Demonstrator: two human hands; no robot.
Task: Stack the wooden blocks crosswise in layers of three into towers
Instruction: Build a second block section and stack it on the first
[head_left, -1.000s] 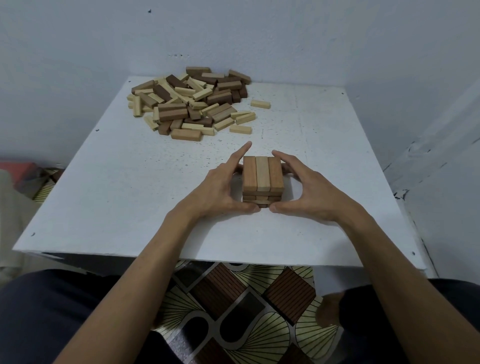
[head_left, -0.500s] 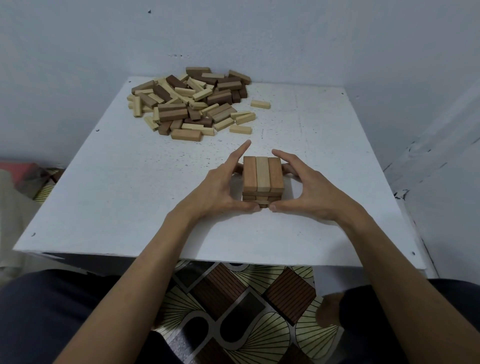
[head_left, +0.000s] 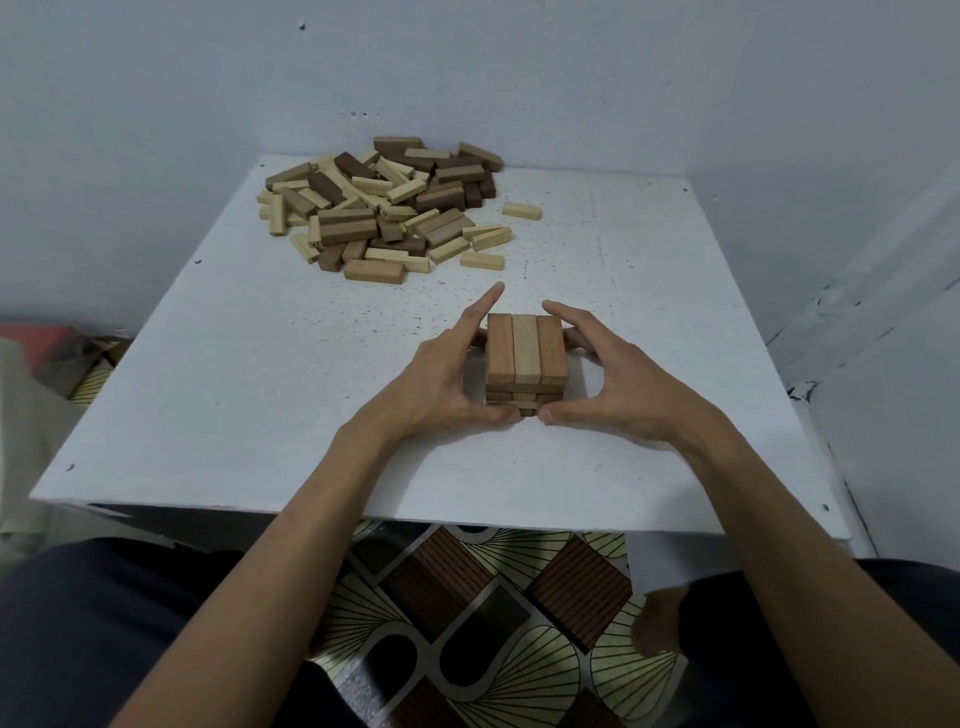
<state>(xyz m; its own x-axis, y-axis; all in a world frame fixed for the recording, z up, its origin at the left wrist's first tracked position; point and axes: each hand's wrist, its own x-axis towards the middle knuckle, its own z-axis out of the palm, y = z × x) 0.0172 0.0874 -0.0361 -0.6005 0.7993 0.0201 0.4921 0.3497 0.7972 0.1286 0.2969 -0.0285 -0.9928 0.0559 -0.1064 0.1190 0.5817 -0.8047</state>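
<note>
The tower (head_left: 525, 358) stands on the near middle of the white surface (head_left: 234, 374). Its top layer is three blocks side by side running away from the person, a pale one between two reddish-brown ones, with crosswise layers showing beneath. The left hand (head_left: 441, 379) cups the tower's left side: its thumb presses against the front of the base, its index finger points straight up past the far left corner, and its other fingers are hidden behind the stack. The right hand (head_left: 618, 384) mirrors it, with its thumb at the front of the base almost meeting the left thumb and its fingers (head_left: 566, 314) curved round the far right edge. Well apart, at the far left of the surface, lies a pile of loose blocks (head_left: 384, 208) in pale, mid and dark wood, with a single pale block (head_left: 521, 210) just to its right. Below the near edge is a patterned floor (head_left: 467, 623).
</note>
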